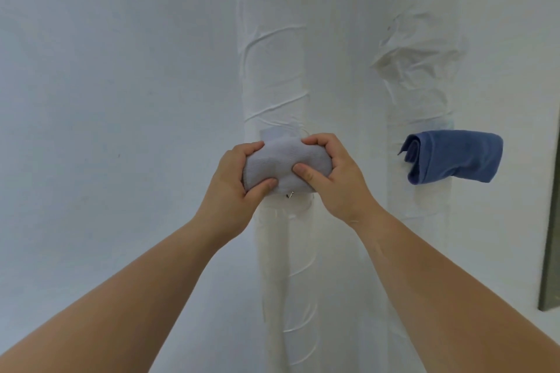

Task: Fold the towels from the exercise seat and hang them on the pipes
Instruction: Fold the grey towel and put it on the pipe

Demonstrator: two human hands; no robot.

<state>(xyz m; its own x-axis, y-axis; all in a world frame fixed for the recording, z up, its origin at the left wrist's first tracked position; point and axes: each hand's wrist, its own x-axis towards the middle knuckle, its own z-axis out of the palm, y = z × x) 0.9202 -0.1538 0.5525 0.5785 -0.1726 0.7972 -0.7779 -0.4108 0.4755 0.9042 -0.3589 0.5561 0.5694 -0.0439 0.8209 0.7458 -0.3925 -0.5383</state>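
Hanging step: the grey towel (285,165) is judged to be in the middle of being seated on a hook on the middle pipe (272,70); whether it is caught yet cannot be told.
Left hand: by the left hand (233,185) the towel's left end is gripped, with the thumb curled across the front.
Right hand: by the right hand (336,179) the right end is gripped, fingers curled over the top and thumb pressed on the front.
Towel position: it is held bunched against the pipe, just below a pale adhesive pad (277,133), and a small hook tip (290,194) is seen at its lower edge.
Already hung: a blue towel (454,160) is draped, folded, on the second pipe (421,85).
Drop risk: if the grip is released before the fabric is properly seated, the bundle would probably fall.
Unfolding risk: since the towel is squeezed from both ends, the folds may be loosened and a ragged hang left.
Mount risk: the pad appears to be stuck over wrinkled wrapping, so it could be peeled off by hard downward pressure.
Snag risk: the weave could be caught and pulled by the hook tip.
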